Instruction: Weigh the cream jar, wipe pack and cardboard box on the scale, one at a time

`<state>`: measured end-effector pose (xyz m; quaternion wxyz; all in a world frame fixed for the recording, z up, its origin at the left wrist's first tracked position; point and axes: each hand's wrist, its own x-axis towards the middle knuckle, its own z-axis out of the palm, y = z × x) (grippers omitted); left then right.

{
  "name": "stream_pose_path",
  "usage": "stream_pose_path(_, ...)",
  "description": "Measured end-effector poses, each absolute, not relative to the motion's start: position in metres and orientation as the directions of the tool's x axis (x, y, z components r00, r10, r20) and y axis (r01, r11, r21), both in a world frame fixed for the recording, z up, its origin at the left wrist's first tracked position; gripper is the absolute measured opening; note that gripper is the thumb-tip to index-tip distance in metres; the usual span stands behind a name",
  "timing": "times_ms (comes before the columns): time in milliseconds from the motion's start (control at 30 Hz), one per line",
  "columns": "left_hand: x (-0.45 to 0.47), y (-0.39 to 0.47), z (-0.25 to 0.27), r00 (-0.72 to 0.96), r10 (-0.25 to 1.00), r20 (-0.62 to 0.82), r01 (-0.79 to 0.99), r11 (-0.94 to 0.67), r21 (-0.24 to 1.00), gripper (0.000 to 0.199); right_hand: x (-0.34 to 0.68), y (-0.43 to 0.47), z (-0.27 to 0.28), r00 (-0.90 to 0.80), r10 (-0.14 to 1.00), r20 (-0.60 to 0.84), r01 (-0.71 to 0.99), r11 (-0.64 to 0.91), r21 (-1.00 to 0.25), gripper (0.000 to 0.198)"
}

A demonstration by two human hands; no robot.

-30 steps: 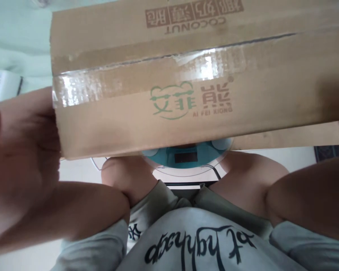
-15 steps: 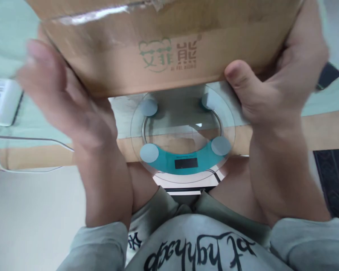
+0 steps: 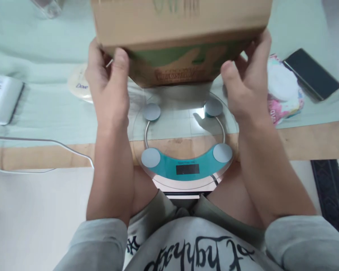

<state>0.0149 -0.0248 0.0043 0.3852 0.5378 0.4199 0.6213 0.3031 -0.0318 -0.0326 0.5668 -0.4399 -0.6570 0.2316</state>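
A brown cardboard box (image 3: 180, 28) with green printing is held between my two hands at the top of the view, its upper part out of frame. At its left end my left hand (image 3: 109, 82) grips it, thumb on the near side. My right hand (image 3: 244, 82) grips the opposite end in the same way. Just below the box, toward me, a round glass bathroom scale (image 3: 188, 169) with a teal band and grey discs overhangs the table edge. Its small display looks dark. Whether the box touches the glass I cannot tell.
Right of the box lie a dark phone (image 3: 312, 73) and a colourful pack with a white lid (image 3: 282, 84). On the left are a round Dove container (image 3: 80, 82), a white device (image 3: 4, 99) and a white cable (image 3: 53, 141). A pale green cloth (image 3: 45, 113) covers the table.
The box has moved away from me and tilted, so its green-printed side now shows. Both hands went with it and came closer together. The Dove container and the colourful pack came into view.
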Motion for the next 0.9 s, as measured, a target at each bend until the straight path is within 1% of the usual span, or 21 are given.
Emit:
stream_pose_path(67,0.02,-0.026,0.003,-0.06,0.958,0.279,-0.156,-0.285,0.946,0.057,0.302,-0.029,-0.036,-0.028,0.847,0.53,0.321,0.51,-0.798,0.1)
stream_pose_path(100,0.021,-0.026,0.003,-0.086,0.966,0.245,-0.19,-0.257,0.948,0.049,0.303,-0.032,-0.032,-0.048,0.864,0.501,0.333,0.487,-0.807,0.098)
stream_pose_path(167,0.022,-0.025,0.008,-0.219,0.955,0.198,-0.183,-0.24,0.953,0.031,0.307,-0.045,-0.01,-0.031,0.888,0.458,0.418,0.428,-0.802,0.084)
stream_pose_path(200,0.021,-0.025,0.011,-0.303,0.93,0.207,-0.144,-0.26,0.955,0.03,0.31,-0.054,0.005,0.019,0.901,0.434,0.481,0.372,-0.794,0.071)
stream_pose_path(233,0.019,-0.026,0.015,-0.378,0.894,0.242,-0.093,-0.297,0.95,0.031,0.314,-0.063,0.022,0.056,0.863,0.502,0.596,0.374,-0.71,0.061)
stream_pose_path(267,0.017,-0.027,0.02,-0.432,0.852,0.294,-0.053,-0.35,0.935,0.031,0.319,-0.071,0.038,0.095,0.848,0.521,0.711,0.308,-0.632,0.055)
stream_pose_path(300,0.015,-0.029,0.024,-0.454,0.822,0.344,-0.027,-0.398,0.917,0.032,0.323,-0.078,0.051,0.163,0.829,0.536,0.802,0.205,-0.561,0.051)
stream_pose_path(333,0.013,-0.032,0.027,-0.463,0.801,0.381,-0.01,-0.434,0.901,0.034,0.327,-0.083,0.061,0.248,0.838,0.486,0.863,0.037,-0.504,0.053)
stream_pose_path(367,0.011,-0.035,0.03,-0.459,0.793,0.401,-0.002,-0.452,0.892,0.037,0.33,-0.085,0.066,0.342,0.86,0.379,0.885,-0.16,-0.437,0.06)
stream_pose_path(400,0.01,-0.038,0.032,-0.444,0.798,0.408,0.0,-0.456,0.89,0.039,0.331,-0.085,0.066,0.438,0.864,0.247,0.868,-0.336,-0.365,0.066)
stream_pose_path(433,0.009,-0.041,0.034,-0.43,0.807,0.405,0.001,-0.448,0.894,0.042,0.332,-0.084,0.063,0.515,0.85,0.111,0.835,-0.468,-0.288,0.072)
stream_pose_path(467,0.009,-0.043,0.035,-0.414,0.82,0.394,0.013,-0.428,0.904,0.043,0.333,-0.082,0.058,0.564,0.826,0.002,0.806,-0.549,-0.223,0.077)
stream_pose_path(500,0.01,-0.045,0.036,-0.409,0.828,0.384,0.028,-0.409,0.912,0.044,0.333,-0.08,0.051,0.583,0.81,-0.065,0.791,-0.584,-0.182,0.081)
stream_pose_path(533,0.011,-0.046,0.036,-0.41,0.831,0.376,0.04,-0.395,0.918,0.045,0.334,-0.079,0.044,0.574,0.814,-0.094,0.796,-0.581,-0.17,0.084)
stream_pose_path(600,0.014,-0.046,0.037,-0.4,0.842,0.361,0.041,-0.377,0.925,0.045,0.337,-0.079,0.035,0.545,0.833,-0.095,0.814,-0.553,-0.177,0.087)
stream_pose_path(667,0.017,-0.044,0.037,-0.433,0.824,0.365,0.016,-0.398,0.917,0.045,0.342,-0.082,0.033,0.544,0.834,-0.096,0.812,-0.552,-0.191,0.088)
stream_pose_path(800,0.019,-0.037,0.031,-0.466,0.782,0.414,-0.041,-0.486,0.873,0.04,0.351,-0.084,0.038,0.554,0.833,-0.016,0.809,-0.543,-0.225,0.099)
stream_pose_path(900,0.016,-0.036,0.026,-0.44,0.759,0.479,-0.055,-0.556,0.829,0.032,0.353,-0.082,0.039,0.552,0.833,0.039,0.799,-0.515,-0.309,0.1)
